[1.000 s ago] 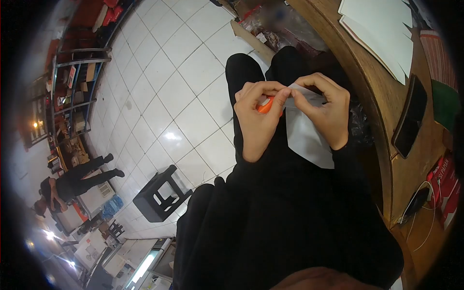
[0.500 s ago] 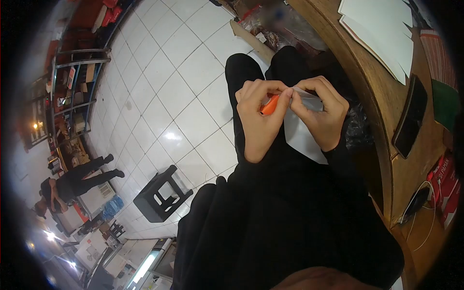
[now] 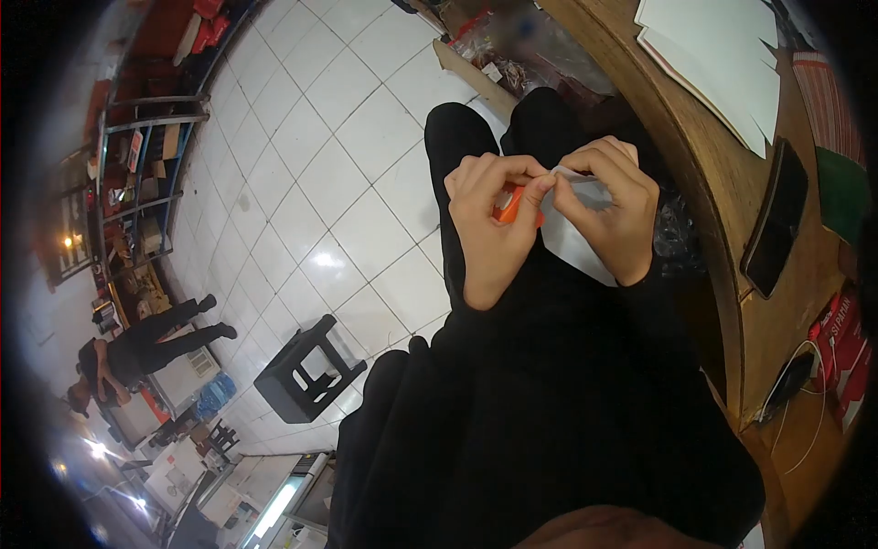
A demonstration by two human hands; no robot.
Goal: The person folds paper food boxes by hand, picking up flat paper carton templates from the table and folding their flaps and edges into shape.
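My left hand (image 3: pixel 489 224) is closed, with an orange object (image 3: pixel 508 207) tucked in its palm; fingers cover most of it, so its kind cannot be made out. The left thumb and forefinger pinch together close to the fingertips of my right hand (image 3: pixel 611 206). My right hand is also closed, its thumb and fingers pinching the upper edge of a white sheet (image 3: pixel 572 245) that looks like paper. The sheet hangs below both hands, above my lap, partly hidden by the right hand. Whether the left fingertips also grip its edge is hard to see.
On my right is a curved wooden desk (image 3: pixel 681 119) bearing white papers (image 3: pixel 709 59), a dark phone (image 3: pixel 776 220) and a red packet (image 3: pixel 840 343). A black stool (image 3: pixel 306 371) stands on the tiled floor (image 3: pixel 302 165). Another person (image 3: pixel 137 357) stands farther off, near shelves.
Both hands stay nearly in place, fingertips together. The orange object has shifted slightly in my left hand, and the hanging sheet shows at a slightly different angle.
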